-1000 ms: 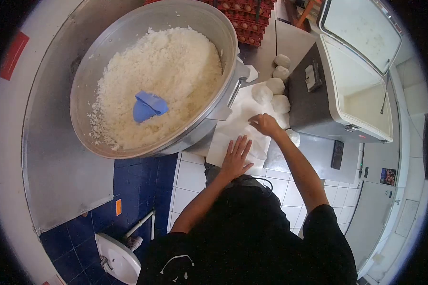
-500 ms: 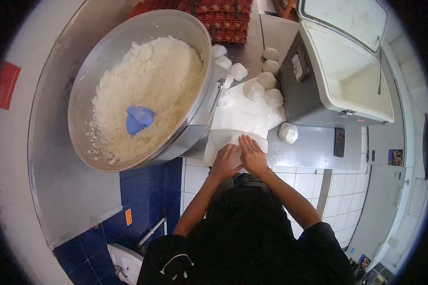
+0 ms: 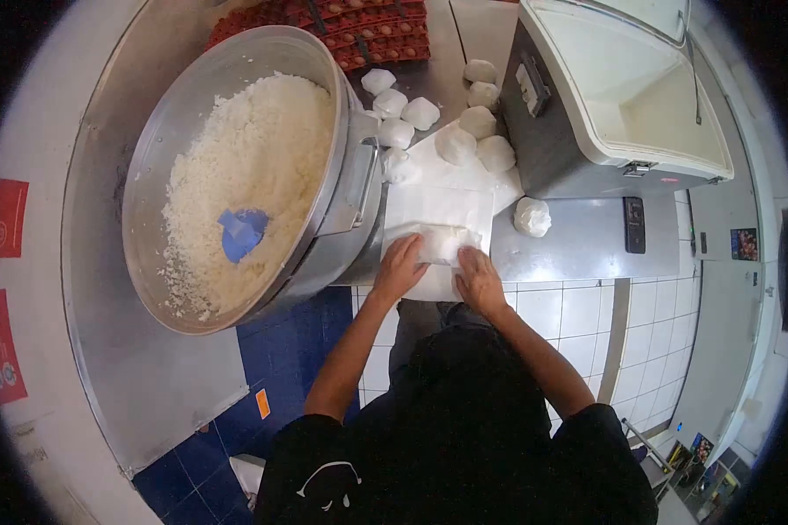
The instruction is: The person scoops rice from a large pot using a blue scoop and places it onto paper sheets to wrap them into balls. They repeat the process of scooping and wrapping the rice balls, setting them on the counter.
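At the table edge, a white paper-wrapped packet [image 3: 445,244] lies across a stack of white paper sheets [image 3: 438,206]. My left hand [image 3: 401,266] holds its left end, fingers curled over the paper. On the opposite end, my right hand [image 3: 479,278] grips the folded side. The packet's contents are hidden by the paper. Beyond it sit several finished round white packets [image 3: 456,144], some resting on the sheets. One more white packet [image 3: 531,217] stands alone to the right.
To the left is a large metal pot [image 3: 352,197] of cooked white rice [image 3: 254,149], with a blue scoop-like piece [image 3: 243,234] in it. An open grey cooler box [image 3: 552,131] stands at right, near a black phone [image 3: 634,225]. Red egg trays [image 3: 368,44] are stacked behind.
My hands were close together pressing on the folded paper; now they are apart at the packet's two ends. The wrapped shape shows between them. The view has shifted slightly.
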### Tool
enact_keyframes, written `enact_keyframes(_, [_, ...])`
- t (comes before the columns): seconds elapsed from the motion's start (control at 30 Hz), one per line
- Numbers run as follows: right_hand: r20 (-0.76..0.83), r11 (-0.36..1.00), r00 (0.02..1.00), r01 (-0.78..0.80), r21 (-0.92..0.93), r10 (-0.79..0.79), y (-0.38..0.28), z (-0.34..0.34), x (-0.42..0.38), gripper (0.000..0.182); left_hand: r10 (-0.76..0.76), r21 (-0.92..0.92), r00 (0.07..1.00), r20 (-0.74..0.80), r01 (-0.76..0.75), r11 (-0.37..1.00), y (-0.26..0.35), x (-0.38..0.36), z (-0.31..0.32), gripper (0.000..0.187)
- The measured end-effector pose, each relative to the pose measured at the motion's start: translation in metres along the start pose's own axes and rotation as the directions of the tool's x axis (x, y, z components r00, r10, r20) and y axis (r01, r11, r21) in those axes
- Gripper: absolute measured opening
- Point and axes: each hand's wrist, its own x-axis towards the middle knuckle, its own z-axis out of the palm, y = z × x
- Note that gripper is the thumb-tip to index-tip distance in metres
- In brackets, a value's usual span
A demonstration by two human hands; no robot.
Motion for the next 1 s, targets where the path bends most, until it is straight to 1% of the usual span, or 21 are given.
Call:
enact_keyframes(0.07, [-0.038, 0.974, 0.999, -0.036, -0.225, 0.028, -0.010, -0.019, 0.015, 0.044, 0.049, -0.039, 0.999, 0.011, -0.049, 0.998, -0.006, 0.014, -0.011, 0.057])
enact_keyframes(0.1, [-0.114, 0.969, 0.993, 0.014, -0.247, -0.043, -0.005, -0.023, 0.020, 0.036, 0.088, 0.053, 0.996, 0.011, -0.088, 0.995, 0.006, 0.024, -0.030, 0.050])
enact_keyframes(0.17, [-0.104, 0.969, 0.992, 0.049, -0.241, -0.076, 0.008, -0.024, 0.027, 0.035, 0.128, 0.147, 0.992, 0.016, -0.129, 0.981, 0.005, 0.034, -0.044, 0.043])
enact_keyframes(0.23, [-0.094, 0.969, 0.989, 0.089, -0.231, -0.114, 0.022, -0.019, 0.031, 0.033, 0.182, 0.090, 0.976, 0.121, -0.193, 0.977, -0.012, 0.036, -0.042, 0.036])
enact_keyframes(0.33, [-0.087, 0.990, 0.992, 0.087, -0.108, -0.096, 0.033, -0.008, 0.037, 0.026, 0.152, 0.027, 0.974, 0.171, -0.158, 0.987, -0.033, 0.029, -0.027, 0.027])
enact_keyframes(0.4, [-0.164, 0.991, 0.986, -0.011, 0.136, 0.033, 0.034, -0.002, 0.042, 0.019, 0.113, -0.033, 0.980, 0.162, -0.109, 0.994, -0.042, 0.023, -0.016, 0.025])
enact_keyframes(0.43, [-0.165, 0.990, 0.986, -0.007, 0.138, 0.030, 0.018, -0.015, 0.050, 0.019, 0.073, -0.096, 0.986, 0.152, -0.059, 0.994, -0.039, 0.025, -0.016, 0.024])
enact_keyframes(0.47, [-0.086, 0.934, 0.950, -0.275, 0.229, 0.301, 0.002, -0.029, 0.058, 0.017, 0.073, -0.092, 0.986, 0.150, -0.059, 0.994, -0.035, 0.027, -0.014, 0.024])
enact_keyframes(0.5, [0.020, 0.800, 0.840, -0.523, 0.293, 0.542, -0.010, -0.038, 0.064, 0.015, -0.055, -0.229, 0.998, 0.016, 0.057, 0.972, -0.020, 0.032, -0.019, 0.021])
enact_keyframes(0.53, [0.026, 0.799, 0.840, -0.525, 0.294, 0.542, -0.005, -0.033, 0.066, 0.015, -0.202, -0.376, 0.975, -0.096, 0.153, 0.914, -0.014, 0.032, -0.020, 0.019])
enact_keyframes(0.57, [-0.027, 0.840, 0.892, -0.414, 0.351, 0.451, 0.005, -0.027, 0.070, 0.016, -0.207, -0.376, 0.974, -0.093, 0.158, 0.913, -0.016, 0.033, -0.023, 0.019])
enact_keyframes(0.6, [-0.083, 0.866, 0.929, -0.301, 0.399, 0.361, 0.014, -0.020, 0.071, 0.018, -0.212, -0.319, 0.977, 0.020, 0.207, 0.925, -0.021, 0.032, -0.024, 0.019])
enact_keyframes(0.63, [-0.078, 0.865, 0.928, -0.307, 0.396, 0.365, 0.021, -0.014, 0.072, 0.018, -0.219, -0.259, 0.967, 0.132, 0.246, 0.934, -0.026, 0.032, -0.023, 0.019])
enact_keyframes(0.7, [-0.012, 0.924, 0.943, -0.323, 0.204, 0.332, 0.032, -0.006, 0.080, 0.017, -0.212, -0.285, 0.965, 0.157, 0.250, 0.925, -0.035, 0.039, -0.019, 0.019])
enact_keyframes(0.73, [-0.009, 0.923, 0.942, -0.326, 0.203, 0.335, 0.034, -0.002, 0.083, 0.017, -0.204, -0.309, 0.962, 0.183, 0.253, 0.917, -0.040, 0.041, -0.017, 0.020])
enact_keyframes(0.8, [-0.132, 0.933, 0.925, -0.347, 0.096, 0.357, 0.031, 0.010, 0.087, 0.014, -0.216, -0.272, 0.947, 0.237, 0.279, 0.921, -0.048, 0.049, -0.018, 0.019])
enact_keyframes(0.83, [-0.131, 0.934, 0.926, -0.344, 0.096, 0.355, 0.016, 0.001, 0.092, 0.014, -0.225, -0.233, 0.933, 0.282, 0.294, 0.927, -0.049, 0.053, -0.021, 0.019])
enact_keyframes(0.87, [-0.282, 0.944, 0.907, -0.329, -0.011, 0.313, 0.002, -0.009, 0.095, 0.014, -0.228, -0.232, 0.932, 0.281, 0.297, 0.926, -0.044, 0.053, -0.018, 0.019])
enact_keyframes(0.9, [-0.423, 0.938, 0.872, -0.325, -0.119, 0.248, -0.008, -0.015, 0.096, 0.015, -0.351, -0.167, 0.925, 0.147, 0.373, 0.913, -0.035, 0.056, -0.012, 0.017])
enact_keyframes(0.93, [-0.424, 0.939, 0.871, -0.323, -0.117, 0.247, -0.004, -0.010, 0.094, 0.015, -0.454, -0.113, 0.891, 0.003, 0.451, 0.885, -0.028, 0.059, -0.010, 0.015])
enact_keyframes(1.0, [-0.199, 0.930, 0.909, -0.368, 0.028, 0.366, 0.011, 0.004, 0.086, 0.019, -0.483, -0.052, 0.872, 0.078, 0.487, 0.872, -0.015, 0.062, -0.015, 0.014])
